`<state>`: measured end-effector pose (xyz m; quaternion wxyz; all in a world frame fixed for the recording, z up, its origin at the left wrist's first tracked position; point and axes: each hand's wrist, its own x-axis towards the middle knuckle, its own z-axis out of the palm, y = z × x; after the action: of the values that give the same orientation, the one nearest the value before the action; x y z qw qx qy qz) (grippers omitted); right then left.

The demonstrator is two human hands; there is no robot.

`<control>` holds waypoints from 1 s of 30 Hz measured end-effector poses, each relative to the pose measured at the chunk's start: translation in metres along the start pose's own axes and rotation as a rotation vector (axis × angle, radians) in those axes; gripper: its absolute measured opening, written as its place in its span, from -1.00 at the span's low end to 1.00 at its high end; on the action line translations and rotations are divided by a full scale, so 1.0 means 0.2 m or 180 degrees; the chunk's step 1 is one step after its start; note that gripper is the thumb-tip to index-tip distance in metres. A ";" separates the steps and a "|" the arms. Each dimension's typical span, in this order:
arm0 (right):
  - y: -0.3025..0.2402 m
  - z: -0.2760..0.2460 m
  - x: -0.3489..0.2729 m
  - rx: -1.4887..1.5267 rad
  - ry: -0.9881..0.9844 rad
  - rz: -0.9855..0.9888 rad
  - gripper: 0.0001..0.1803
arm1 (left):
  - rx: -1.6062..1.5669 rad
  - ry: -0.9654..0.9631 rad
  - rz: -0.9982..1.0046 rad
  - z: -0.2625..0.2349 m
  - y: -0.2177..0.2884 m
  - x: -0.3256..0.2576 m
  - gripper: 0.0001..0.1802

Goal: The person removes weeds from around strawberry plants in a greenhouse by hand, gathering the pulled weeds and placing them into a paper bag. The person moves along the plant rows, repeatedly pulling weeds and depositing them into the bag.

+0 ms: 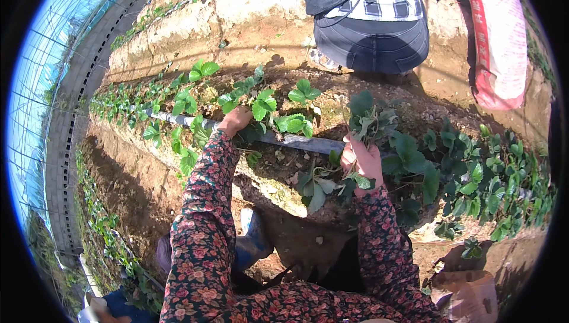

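Leafy plants that look like strawberry plants (pixel 264 104) grow along a raised soil bed, with a pale grey tube (pixel 305 143) running lengthwise through them. My left hand (pixel 237 120) reaches in beside the tube, its fingers curled at the base of a plant. Leaves hide the fingertips and whatever they pinch. Farther right, my right hand (pixel 363 160) is closed around a bunch of strawberry leaves (pixel 373 124), which stands up above the fist. Loose, drooping leaves (pixel 317 186) hang just left of that wrist.
Across the bed, a person in a checked shirt (pixel 376 4) crouches facing away. A red and white sack (pixel 496 38) lies at the upper right. Denser foliage (pixel 483 186) covers the bed's right end. A blue boot (pixel 253 234) stands in the near furrow. Another person's hand (pixel 106 314) shows lower left.
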<state>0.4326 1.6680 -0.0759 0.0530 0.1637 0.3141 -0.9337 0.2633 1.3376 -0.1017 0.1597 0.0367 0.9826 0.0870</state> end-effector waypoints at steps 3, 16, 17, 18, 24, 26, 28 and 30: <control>-0.02 -0.02 -0.01 -0.0086 0.0195 0.0049 -0.91 | -0.1035 -0.0256 0.0573 -0.12 -0.08 -0.19 -0.68; -0.03 0.06 -0.05 -0.0099 0.0201 -0.0007 -0.86 | -0.0305 -0.0093 0.0418 0.00 0.70 -0.48 -0.63; -0.03 0.06 -0.05 -0.0142 0.0234 0.0042 -0.85 | -0.0983 0.0135 0.0714 0.04 0.68 -0.50 -0.71; -0.04 0.04 -0.05 -0.0139 0.0218 0.0003 -0.85 | -0.1227 0.0380 0.0766 0.07 0.70 -0.52 -0.82; -0.07 0.00 -0.04 -0.0127 0.0176 -0.0127 -0.83 | -0.1588 -0.0710 0.1711 -0.04 0.89 -0.55 -0.87; -0.06 0.02 -0.04 0.0014 0.0155 -0.0080 -0.83 | -0.3446 -0.0337 0.0736 0.05 0.76 -0.37 -0.83; -0.04 0.02 -0.03 0.0106 0.0162 -0.0038 -0.84 | -0.3048 0.0761 -0.0048 0.03 0.64 -0.24 -0.84; -0.03 0.02 -0.03 0.0086 0.0151 -0.0044 -0.84 | -0.2184 0.1468 -0.0312 0.05 0.59 -0.16 -0.76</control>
<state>0.4353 1.6708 -0.0667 0.0368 0.1843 0.3037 -0.9340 0.3014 1.4511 -0.0802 -0.0577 -0.0859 0.9073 0.4076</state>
